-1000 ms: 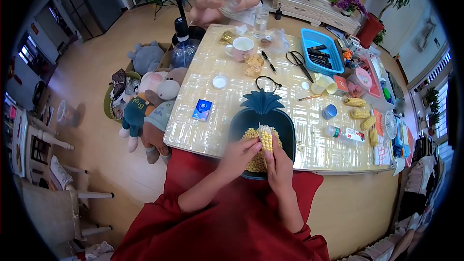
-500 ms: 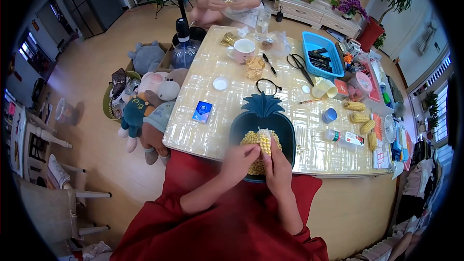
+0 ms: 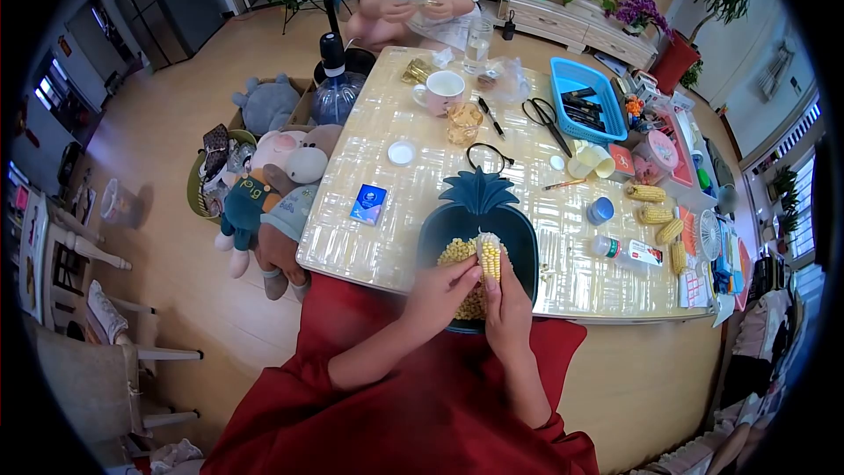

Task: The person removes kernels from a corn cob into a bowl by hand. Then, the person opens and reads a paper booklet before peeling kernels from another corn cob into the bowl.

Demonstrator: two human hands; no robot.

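Observation:
An ear of corn [image 3: 490, 257], partly stripped to pale cob along its top and left side, stands tilted over a dark green pineapple-shaped bowl [image 3: 525, 233]. My right hand [image 3: 510, 310] is wrapped round its lower end, thumb along the front. Against the ear's left side, my left hand [image 3: 440, 297] is closed in a pinch, thumb and fingertips touching the kernels; it is slightly blurred. Loose corn kernels [image 3: 455, 253] fill part of the bowl beneath, partly hidden by both hands.
Several corn ears [image 3: 651, 214] lie at the table's right beside a clear bottle [image 3: 626, 250]. A blue packet [image 3: 368, 204] is on the left. Scissors [image 3: 547, 125], a mug [image 3: 440, 93] and a blue basket [image 3: 607, 127] stand farther back. Another person [image 3: 418, 0] sits across the table.
The corn ear has shifted slightly right and turned a little in my right hand. My left hand has moved slightly right, staying against it. The other person's hands have moved slightly.

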